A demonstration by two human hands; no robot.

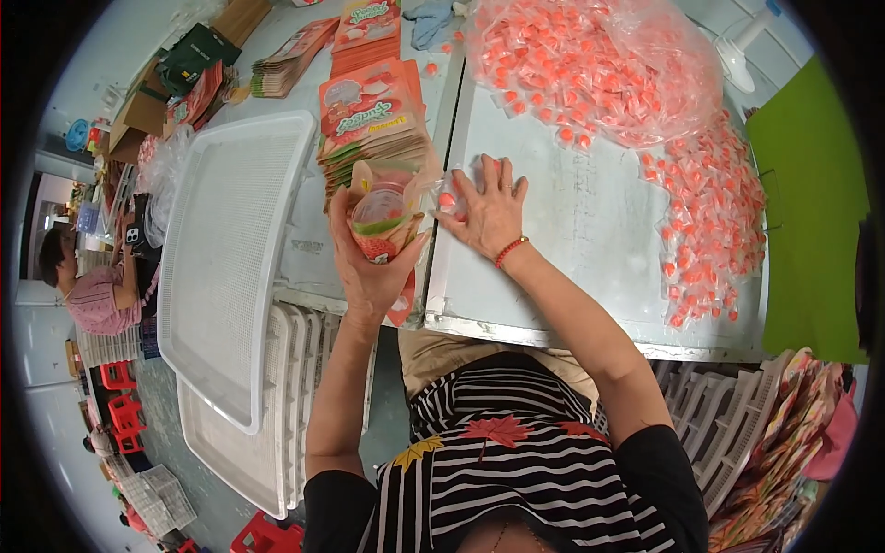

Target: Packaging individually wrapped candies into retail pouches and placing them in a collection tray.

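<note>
My left hand (361, 281) is wrapped round a pink and green printed pouch (380, 247). The pouch stands upright with its mouth spread wide, and part of its inside shows. To the right of it, my right hand (489, 217) lies palm down on the metal tabletop, fingers spread. A small red sweet in a clear wrapper (447, 200) sits beside its thumb and index finger. Just beyond the held pouch is a fanned stack of similar flat pouches (373, 111). A large heap of the wrapped red sweets (572, 69) covers the far right, partly under clear plastic.
A white mesh tray (230, 249) leans at the left above stacked trays (286, 415). More pouch bundles (293, 57) and a blue cloth (430, 25) lie at the far side. A green panel (811, 221) borders the right. Another person (103, 293) is at far left.
</note>
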